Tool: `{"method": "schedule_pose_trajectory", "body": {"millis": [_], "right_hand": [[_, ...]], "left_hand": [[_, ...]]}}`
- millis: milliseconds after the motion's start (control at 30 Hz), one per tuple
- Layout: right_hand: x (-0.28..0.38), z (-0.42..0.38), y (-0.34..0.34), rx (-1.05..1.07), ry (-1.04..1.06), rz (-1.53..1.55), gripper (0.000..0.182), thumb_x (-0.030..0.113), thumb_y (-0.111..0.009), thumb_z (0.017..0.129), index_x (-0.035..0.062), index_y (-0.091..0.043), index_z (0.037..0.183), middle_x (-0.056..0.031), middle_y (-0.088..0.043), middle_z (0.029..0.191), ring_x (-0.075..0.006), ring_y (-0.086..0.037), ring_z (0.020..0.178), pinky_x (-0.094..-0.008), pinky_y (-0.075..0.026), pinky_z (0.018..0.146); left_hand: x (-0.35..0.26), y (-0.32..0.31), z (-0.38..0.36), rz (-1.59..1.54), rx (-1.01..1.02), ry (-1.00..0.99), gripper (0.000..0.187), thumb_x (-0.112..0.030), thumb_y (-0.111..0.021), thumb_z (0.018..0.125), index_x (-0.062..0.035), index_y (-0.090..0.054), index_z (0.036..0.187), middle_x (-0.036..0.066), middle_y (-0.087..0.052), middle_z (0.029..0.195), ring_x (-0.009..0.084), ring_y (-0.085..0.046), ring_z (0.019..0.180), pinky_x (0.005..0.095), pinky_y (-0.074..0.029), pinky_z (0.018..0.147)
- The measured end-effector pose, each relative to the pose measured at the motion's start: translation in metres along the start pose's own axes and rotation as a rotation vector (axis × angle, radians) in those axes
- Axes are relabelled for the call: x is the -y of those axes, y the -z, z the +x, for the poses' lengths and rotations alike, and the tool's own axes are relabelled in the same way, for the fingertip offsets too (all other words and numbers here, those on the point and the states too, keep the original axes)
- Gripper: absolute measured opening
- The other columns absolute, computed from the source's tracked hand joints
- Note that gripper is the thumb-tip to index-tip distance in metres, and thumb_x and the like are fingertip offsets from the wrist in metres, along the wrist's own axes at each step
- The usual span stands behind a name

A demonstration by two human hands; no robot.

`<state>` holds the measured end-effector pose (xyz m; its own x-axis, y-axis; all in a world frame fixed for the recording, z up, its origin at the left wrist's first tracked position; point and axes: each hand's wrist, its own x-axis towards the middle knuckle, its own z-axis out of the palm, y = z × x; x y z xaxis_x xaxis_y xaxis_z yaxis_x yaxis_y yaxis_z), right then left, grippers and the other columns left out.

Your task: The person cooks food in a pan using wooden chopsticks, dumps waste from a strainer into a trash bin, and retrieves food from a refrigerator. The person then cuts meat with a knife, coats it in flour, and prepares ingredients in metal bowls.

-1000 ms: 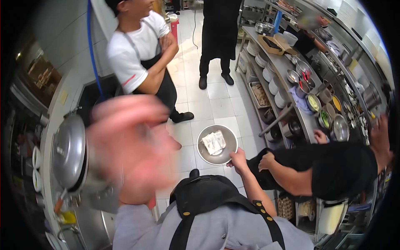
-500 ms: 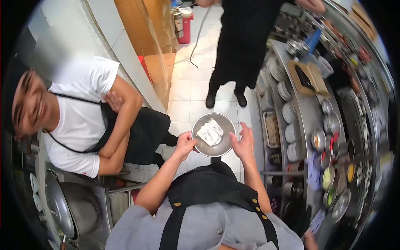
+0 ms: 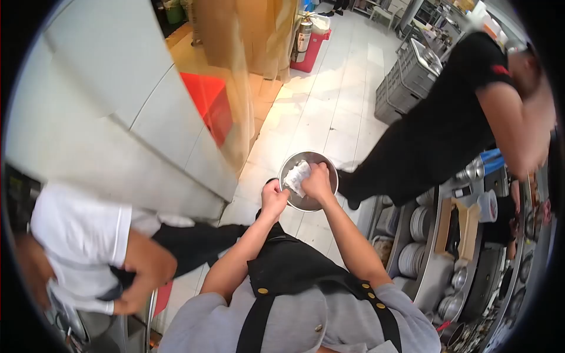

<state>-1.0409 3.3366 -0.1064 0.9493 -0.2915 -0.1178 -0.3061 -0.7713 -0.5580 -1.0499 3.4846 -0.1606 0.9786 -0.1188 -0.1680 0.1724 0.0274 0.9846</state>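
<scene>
A round metal bowl (image 3: 307, 204) is held out in front of my apron. My left hand (image 3: 274, 201) is closed on its left rim, thumb on the edge. Inside lies a white, soft-looking slab (image 3: 296, 179) with a wrinkled surface; I cannot make out what it is. My right hand (image 3: 318, 183) reaches into the bowl from the right, its curled fingers at the slab's right side. The fingertips are partly hidden against it.
On my left stands a person in a white shirt (image 3: 82, 241); ahead right, a person in black (image 3: 447, 112). Steel shelves with plates (image 3: 419, 223) line the right. A red bin (image 3: 312, 50), grey crates (image 3: 406, 82) and a red container (image 3: 209, 106) stand farther off.
My right hand has moved from the bowl's right side into it, onto the white slab. My view has turned; the person in black now stands to the right, bent over.
</scene>
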Motion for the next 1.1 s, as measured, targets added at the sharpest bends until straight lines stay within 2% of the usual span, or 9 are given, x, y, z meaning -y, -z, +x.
{"method": "schedule_pose_trajectory", "body": {"millis": [133, 300, 367, 567, 633, 700, 767, 933, 1100], "right_hand": [[-0.018, 0.149, 0.033, -0.123, 0.095, 0.076, 0.032, 0.005, -0.063, 0.058, -0.0001, -0.052, 0.088, -0.0202, -0.053, 0.101, -0.0357, -0.052, 0.099, -0.0400, -0.043, 0.087], [-0.015, 0.262, 0.078, -0.068, -0.145, 0.330, 0.039, 0.003, -0.064, 0.061, 0.0017, -0.053, 0.099, -0.0217, -0.058, 0.097, -0.0358, -0.056, 0.096, -0.0393, -0.045, 0.083], [-0.024, 0.301, 0.096, -0.244, 0.104, 0.062, 0.041, 0.002, -0.065, 0.062, 0.0009, -0.054, 0.102, -0.0216, -0.058, 0.101, -0.0363, -0.056, 0.097, -0.0407, -0.045, 0.082], [-0.060, 0.442, 0.161, -0.461, 0.024, 0.262, 0.047, 0.004, -0.066, 0.066, -0.0004, -0.053, 0.111, -0.0196, -0.057, 0.099, -0.0376, -0.054, 0.095, -0.0429, -0.045, 0.083], [-0.087, 0.488, 0.174, -0.570, 0.005, 0.098, 0.044, 0.008, -0.068, 0.067, -0.0004, -0.057, 0.109, -0.0206, -0.059, 0.098, -0.0364, -0.056, 0.094, -0.0401, -0.046, 0.081], [-0.121, 0.526, 0.176, -0.290, -0.157, 0.094, 0.036, 0.012, -0.068, 0.069, -0.0007, -0.061, 0.102, -0.0223, -0.061, 0.098, -0.0365, -0.057, 0.096, -0.0396, -0.046, 0.083], [-0.162, 0.581, 0.173, -0.247, -0.231, 0.053, 0.031, 0.017, -0.068, 0.071, -0.0011, -0.064, 0.095, -0.0247, -0.061, 0.096, -0.0381, -0.058, 0.094, -0.0412, -0.047, 0.082], [-0.203, 0.697, 0.252, -0.365, -0.287, 0.186, 0.030, 0.020, -0.068, 0.072, -0.0013, -0.059, 0.091, -0.0249, -0.060, 0.091, -0.0404, -0.058, 0.091, -0.0447, -0.046, 0.081], [-0.265, 0.812, 0.314, -0.425, -0.390, 0.273, 0.038, 0.026, -0.071, 0.071, -0.0004, -0.053, 0.091, -0.0241, -0.061, 0.091, -0.0392, -0.059, 0.090, -0.0429, -0.047, 0.079]], "left_hand": [[-0.028, -0.051, 0.162, 0.119, 0.084, -0.077, 0.022, 0.003, -0.058, 0.066, -0.0069, -0.040, 0.059, 0.000, -0.045, 0.058, 0.0082, -0.042, 0.058, 0.0246, -0.034, 0.050], [-0.071, -0.087, 0.294, 0.232, 0.176, -0.121, 0.022, -0.007, -0.061, 0.066, -0.0031, -0.041, 0.058, 0.006, -0.044, 0.049, 0.0124, -0.041, 0.050, 0.0315, -0.036, 0.046], [-0.095, -0.118, 0.334, 0.182, 0.229, -0.025, 0.021, -0.007, -0.061, 0.067, -0.0026, -0.041, 0.059, 0.006, -0.044, 0.050, 0.0126, -0.046, 0.050, 0.0315, -0.041, 0.046], [-0.107, -0.214, 0.475, 0.012, 0.405, 0.122, 0.019, 0.001, -0.058, 0.070, -0.0046, -0.043, 0.060, 0.004, -0.049, 0.058, 0.0122, -0.052, 0.052, 0.0311, -0.051, 0.046], [-0.116, -0.254, 0.526, 0.014, 0.482, 0.235, 0.016, 0.006, -0.056, 0.072, -0.0042, -0.045, 0.067, 0.008, -0.054, 0.069, 0.0190, -0.060, 0.059, 0.0359, -0.056, 0.050], [-0.090, -0.299, 0.581, 0.006, 0.479, 0.182, 0.012, 0.006, -0.056, 0.072, -0.0027, -0.048, 0.069, 0.007, -0.055, 0.070, 0.0184, -0.060, 0.060, 0.0355, -0.056, 0.051], [-0.091, -0.347, 0.627, 0.019, 0.512, 0.139, 0.012, 0.006, -0.056, 0.072, -0.0027, -0.048, 0.069, 0.007, -0.055, 0.070, 0.0181, -0.061, 0.061, 0.0353, -0.056, 0.052], [-0.132, -0.450, 0.720, -0.053, 0.538, 0.169, 0.016, 0.005, -0.054, 0.071, -0.0041, -0.043, 0.065, 0.003, -0.046, 0.064, 0.0123, -0.049, 0.056, 0.0315, -0.050, 0.048], [-0.117, -0.573, 0.826, -0.026, 0.535, -0.050, 0.019, 0.002, -0.057, 0.069, -0.0054, -0.040, 0.064, 0.001, -0.044, 0.063, 0.0088, -0.043, 0.061, 0.0259, -0.037, 0.052]]}}
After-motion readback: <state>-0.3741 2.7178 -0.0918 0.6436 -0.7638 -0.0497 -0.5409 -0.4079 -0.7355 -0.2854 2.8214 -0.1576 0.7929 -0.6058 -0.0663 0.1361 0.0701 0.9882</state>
